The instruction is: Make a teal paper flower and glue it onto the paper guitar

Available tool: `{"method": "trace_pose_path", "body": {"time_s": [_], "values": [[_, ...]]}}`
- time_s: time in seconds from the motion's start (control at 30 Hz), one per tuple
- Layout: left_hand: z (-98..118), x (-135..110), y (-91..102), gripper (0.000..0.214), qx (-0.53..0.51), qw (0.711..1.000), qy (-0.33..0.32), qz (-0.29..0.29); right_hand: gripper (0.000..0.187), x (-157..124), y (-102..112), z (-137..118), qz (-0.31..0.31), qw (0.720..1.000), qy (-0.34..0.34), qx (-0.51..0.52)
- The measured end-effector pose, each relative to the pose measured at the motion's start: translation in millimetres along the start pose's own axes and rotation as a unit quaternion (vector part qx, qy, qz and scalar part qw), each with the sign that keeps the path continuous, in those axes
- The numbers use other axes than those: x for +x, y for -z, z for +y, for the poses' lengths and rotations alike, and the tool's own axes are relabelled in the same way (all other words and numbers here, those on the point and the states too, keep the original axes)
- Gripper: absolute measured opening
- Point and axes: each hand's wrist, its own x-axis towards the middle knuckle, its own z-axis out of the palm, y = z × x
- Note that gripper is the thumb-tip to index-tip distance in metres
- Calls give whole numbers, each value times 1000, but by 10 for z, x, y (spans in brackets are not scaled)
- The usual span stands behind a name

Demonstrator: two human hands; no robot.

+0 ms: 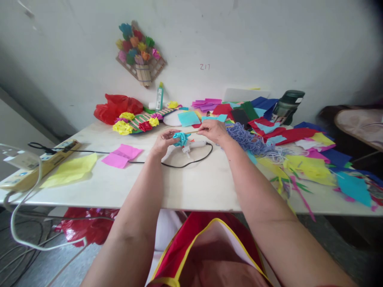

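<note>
Between the thumb and fingers of my left hand [165, 142] is a light-blue crumpled paper flower [181, 138]. My right hand [213, 130] pinches a thin wooden stick [193, 132], which reaches left toward the flower; I cannot tell whether its tip touches the paper. Just beneath the hands a white glue gun [196, 145] lies on the table, partly hidden, with its black cord [191, 163] looping around it. Behind the hands lies a green piece with wooden strips and yellow, red and pink paper flowers [145, 126].
Heaped crepe paper [278, 133] and bluish yarn [245, 138] cover the right side, near a dark bottle [287, 107]. Pink [121, 156] and yellow sheets [70, 170] and a power strip [38, 167] lie left. A glue bottle [159, 97] stands behind.
</note>
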Motion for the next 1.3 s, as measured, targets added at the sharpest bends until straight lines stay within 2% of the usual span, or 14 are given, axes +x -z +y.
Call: {"method": "trace_pose_path", "body": {"time_s": [0.27, 0.77, 1.13, 1.3], "values": [[-17, 5, 12, 47, 21, 1000, 2, 0, 13, 4, -3, 23, -40, 999, 35, -10], [30, -4, -34, 45, 32, 999, 3, 1, 31, -4, 7, -18, -74, 994, 14, -85], [31, -12, -19, 46, 51, 999, 1, 4, 17, 2, 88, -28, -45, 997, -8, -70], [21, -11, -17, 46, 58, 998, -3, 3, 16, 5, 119, -33, -51, 995, 9, -87]]}}
